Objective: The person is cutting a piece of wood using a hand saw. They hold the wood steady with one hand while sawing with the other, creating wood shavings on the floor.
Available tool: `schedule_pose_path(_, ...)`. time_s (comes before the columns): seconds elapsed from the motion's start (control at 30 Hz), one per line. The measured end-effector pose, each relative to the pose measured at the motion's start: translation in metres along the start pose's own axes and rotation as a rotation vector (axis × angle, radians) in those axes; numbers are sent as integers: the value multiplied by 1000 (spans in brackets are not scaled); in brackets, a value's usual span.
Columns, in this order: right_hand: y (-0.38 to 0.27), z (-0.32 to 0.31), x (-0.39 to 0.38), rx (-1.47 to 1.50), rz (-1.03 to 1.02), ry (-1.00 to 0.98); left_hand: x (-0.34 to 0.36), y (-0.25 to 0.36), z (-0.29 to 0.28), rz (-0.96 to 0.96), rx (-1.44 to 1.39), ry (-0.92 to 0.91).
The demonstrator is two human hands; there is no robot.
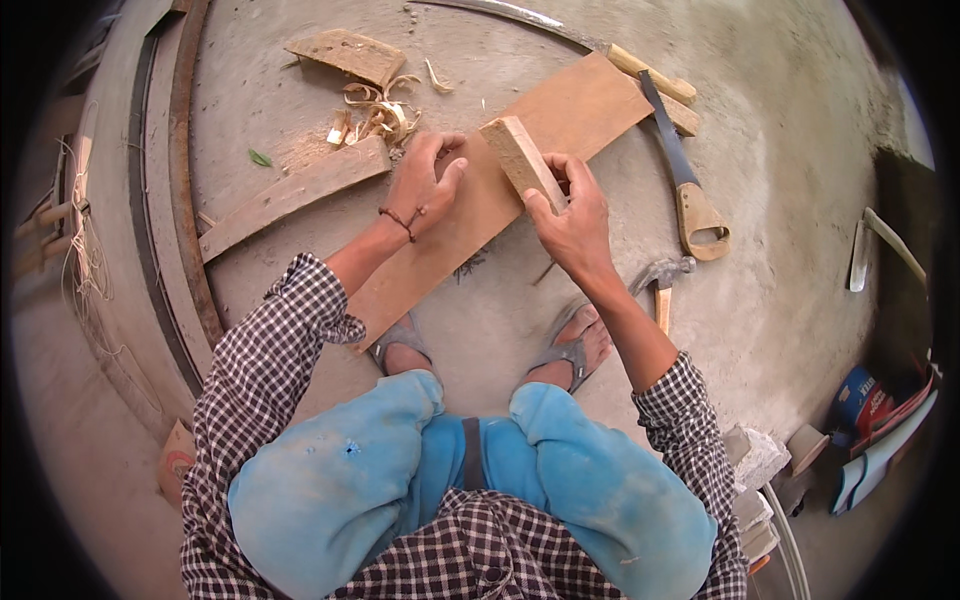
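A short wooden block is gripped in my right hand, thumb on its near side and fingers on its right. It is held at a tilt over a long flat brown board, which runs diagonally from my left foot toward the far right. My left hand is at the board's left edge, fingers loosely curled and thumb apart, with nothing visible in it. A narrower wooden strip ends just left of that hand. Curled wood shavings lie beyond it.
A handsaw lies right of the board, with a hammer below it. A wood offcut and a wooden-handled tool lie at the far side. Broken blocks and a blue-red container stand at lower right.
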State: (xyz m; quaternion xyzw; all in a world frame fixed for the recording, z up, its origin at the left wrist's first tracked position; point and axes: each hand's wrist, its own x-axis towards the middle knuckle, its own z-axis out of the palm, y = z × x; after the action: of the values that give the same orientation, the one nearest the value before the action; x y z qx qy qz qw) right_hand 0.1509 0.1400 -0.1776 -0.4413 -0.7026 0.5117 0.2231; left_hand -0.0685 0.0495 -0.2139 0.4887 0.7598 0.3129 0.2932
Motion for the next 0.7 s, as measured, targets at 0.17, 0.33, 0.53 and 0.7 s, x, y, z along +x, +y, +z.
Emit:
schedule_pose_path(0.17, -5, 17, 7, -103, -21, -73, -18, -3, 0, -11, -97, 94)
schedule_pose_path(0.33, -2, 25, 4, -327, -164, -20, -17, 2, 2, -38, -123, 125)
schedule_pose_path(0.53, -14, 13, -7, -589, -241, -83, -18, 4, 6, 189, 151, 124)
schedule_pose_path(0.7, -1, 24, -6, -495, -256, -62, -20, 6, 12, 170, 107, 169)
